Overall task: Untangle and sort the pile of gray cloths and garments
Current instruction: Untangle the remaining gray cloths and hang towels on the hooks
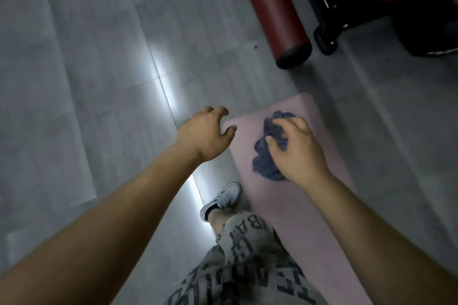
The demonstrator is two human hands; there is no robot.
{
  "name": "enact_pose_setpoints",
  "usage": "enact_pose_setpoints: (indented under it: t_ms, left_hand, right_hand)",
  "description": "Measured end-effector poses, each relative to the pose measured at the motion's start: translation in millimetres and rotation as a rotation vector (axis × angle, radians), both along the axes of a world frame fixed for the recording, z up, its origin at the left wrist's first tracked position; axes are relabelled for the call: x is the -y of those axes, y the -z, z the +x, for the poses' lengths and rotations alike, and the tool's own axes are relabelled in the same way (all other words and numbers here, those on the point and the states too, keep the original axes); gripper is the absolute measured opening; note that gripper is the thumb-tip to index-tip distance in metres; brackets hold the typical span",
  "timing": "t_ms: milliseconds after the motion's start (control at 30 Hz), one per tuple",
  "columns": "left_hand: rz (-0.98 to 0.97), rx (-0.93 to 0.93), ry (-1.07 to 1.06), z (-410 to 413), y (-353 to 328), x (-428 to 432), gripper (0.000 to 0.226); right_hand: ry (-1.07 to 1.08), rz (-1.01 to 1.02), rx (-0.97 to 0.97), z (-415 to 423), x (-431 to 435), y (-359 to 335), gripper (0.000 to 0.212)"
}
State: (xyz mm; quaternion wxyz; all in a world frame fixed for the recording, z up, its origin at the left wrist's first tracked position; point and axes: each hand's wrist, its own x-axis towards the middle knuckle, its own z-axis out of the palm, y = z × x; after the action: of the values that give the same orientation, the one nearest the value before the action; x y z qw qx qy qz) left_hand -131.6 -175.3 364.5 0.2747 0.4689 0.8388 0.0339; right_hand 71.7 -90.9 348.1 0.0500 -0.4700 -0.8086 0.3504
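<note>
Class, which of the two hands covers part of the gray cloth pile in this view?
The right hand, its curled fingers overlapping the gray cloth pile on the pink mat; the left hand hangs mostly over the gray floor, at the mat's edge.

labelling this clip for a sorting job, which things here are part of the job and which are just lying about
Part of the job: gray cloth pile, pink mat under it, left hand, right hand.
Just lying about: red padded roll, black frame, gray floor tiles.
</note>
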Motion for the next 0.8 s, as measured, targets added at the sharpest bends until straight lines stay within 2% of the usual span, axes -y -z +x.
enact_pose_setpoints:
  t_ms: [233, 400, 600, 800]
  left_hand:
    - [-0.044, -0.026, 0.383, -18, 46, -92, 0.048]
    - [-0.134, 0.008, 0.612, -13, 115, -143, 0.047]
    - [-0.127, 0.085, 0.857, 11, 268, -213, 0.043]
    - [-0.066, 0.162, 1.045, 54, 455, -282, 0.044]
  right_hand:
    - [0.261, -0.091, 0.068, -19, -19, 63, 0.043]
    - [0.447, -0.065, 0.139, -12, -5, 125, 0.045]
    - [0.689, -0.045, 0.253, 2, 14, 257, 0.05]
    - [0.854, -0.08, 0.329, 7, 11, 446, 0.051]
